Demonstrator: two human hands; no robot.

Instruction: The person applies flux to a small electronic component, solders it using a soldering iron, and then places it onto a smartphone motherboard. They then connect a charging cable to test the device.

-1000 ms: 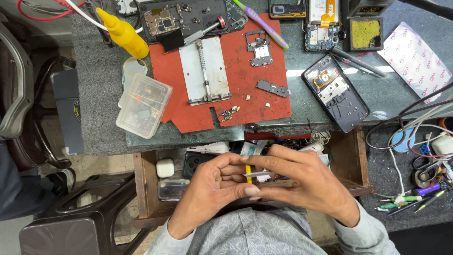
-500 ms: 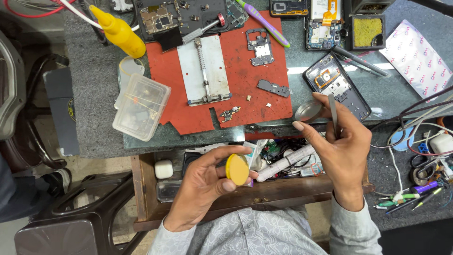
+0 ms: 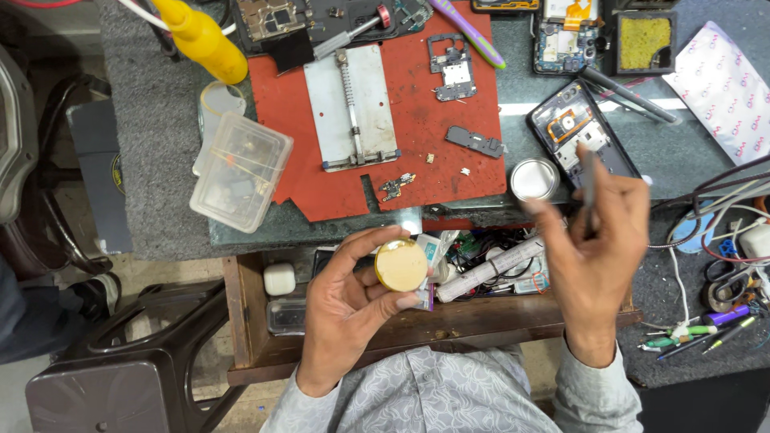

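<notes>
Workbench with red mat [image 3: 417, 160]: left hand [image 3: 353, 309] grips yellow tin [image 3: 401, 265] below it; right hand [image 3: 597, 240] pinches tweezers [image 3: 588, 178] beside the lid [image 3: 535, 178].

The right hand [image 3: 597, 248] is blurred, so the thin grey tool [image 3: 588, 180] in it is not clear. The left hand [image 3: 353, 309] hides the lower part of the small yellow tin [image 3: 400, 265]. The yellow bottle [image 3: 200, 36] at the upper left is cut off by the top edge. The drawer [image 3: 417, 321] contents are too jumbled to tell.

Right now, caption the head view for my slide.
Left hand holds a round yellow tin; right hand holds tweezers above a repair bench.
</notes>
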